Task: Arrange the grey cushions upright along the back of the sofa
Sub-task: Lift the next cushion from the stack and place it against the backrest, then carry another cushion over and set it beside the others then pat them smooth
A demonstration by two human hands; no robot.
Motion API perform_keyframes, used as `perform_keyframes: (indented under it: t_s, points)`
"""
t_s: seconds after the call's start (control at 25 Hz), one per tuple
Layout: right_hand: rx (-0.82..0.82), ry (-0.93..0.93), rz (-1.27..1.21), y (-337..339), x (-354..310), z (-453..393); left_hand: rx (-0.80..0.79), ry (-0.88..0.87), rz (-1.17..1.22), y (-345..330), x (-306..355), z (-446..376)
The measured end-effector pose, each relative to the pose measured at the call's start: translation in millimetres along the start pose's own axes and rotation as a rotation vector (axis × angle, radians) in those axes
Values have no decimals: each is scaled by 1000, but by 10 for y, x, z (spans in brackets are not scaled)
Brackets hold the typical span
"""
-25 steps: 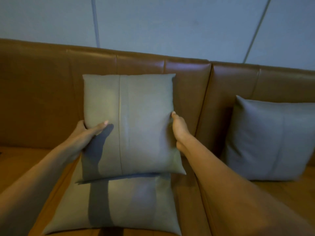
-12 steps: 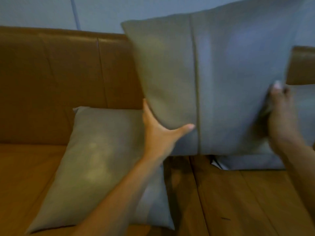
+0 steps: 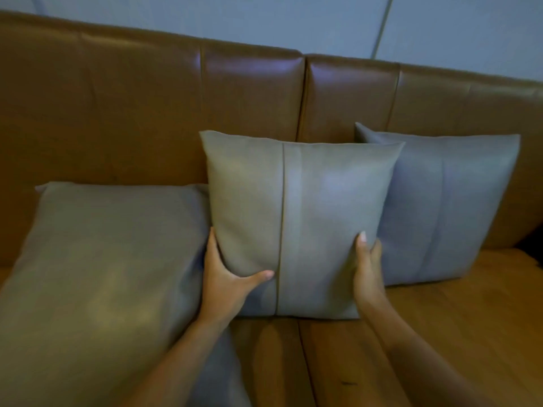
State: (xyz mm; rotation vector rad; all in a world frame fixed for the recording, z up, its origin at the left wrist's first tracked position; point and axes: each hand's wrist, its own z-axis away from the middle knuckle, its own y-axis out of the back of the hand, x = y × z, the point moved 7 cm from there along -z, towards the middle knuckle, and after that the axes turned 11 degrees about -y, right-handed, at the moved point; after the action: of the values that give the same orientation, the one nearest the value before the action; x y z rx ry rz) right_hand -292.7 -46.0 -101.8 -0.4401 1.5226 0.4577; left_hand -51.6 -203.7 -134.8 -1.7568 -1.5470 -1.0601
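Observation:
A grey cushion with a centre seam (image 3: 296, 218) stands upright on the seat against the brown sofa back (image 3: 147, 113). My left hand (image 3: 226, 280) grips its lower left edge, thumb across the front. My right hand (image 3: 367, 268) grips its lower right edge. A second grey cushion (image 3: 446, 207) stands upright to the right, partly behind the held one. A third grey cushion (image 3: 102, 274) lies flat on the seat at the left, under my left forearm.
The brown leather seat (image 3: 440, 333) stretches bare to the right front of the cushions. A pale blue-grey wall (image 3: 264, 19) rises behind the sofa back. A dark gap shows at the far right edge (image 3: 531, 251).
The held cushion came off the flat one, swung up and to the right, and now stands on the seat beside the right-hand cushion. Both hands still hold it.

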Motion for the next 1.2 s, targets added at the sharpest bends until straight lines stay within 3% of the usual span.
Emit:
perform_keyframes:
  t_s: [0.12,0.32,0.56,0.8,0.92,1.0,1.08,1.2]
  points:
    - [5,28,-15,-266,-120,-120,48,-10,-26,152,-32,-125]
    - [-138,24,69,-607,-213,-311,138,-64,-76,399,-88,-283]
    - [-74,-30,68,-483,126,-514,-18,-85,-223,231,-273,-422]
    - [-24,15,67,-468,187,-483,-67,-83,-179,110,-390,-467]
    - [21,81,264,-581,110,-263,-104,-56,-164,95,-478,-513]
    - [92,303,525,-701,23,59,-132,-21,-179,86,-475,-499]
    - [59,496,773,-909,19,383,-172,21,-281,87,-387,-431]
    - [-7,369,893,-987,216,467,-210,-196,-716,258,-82,-327]
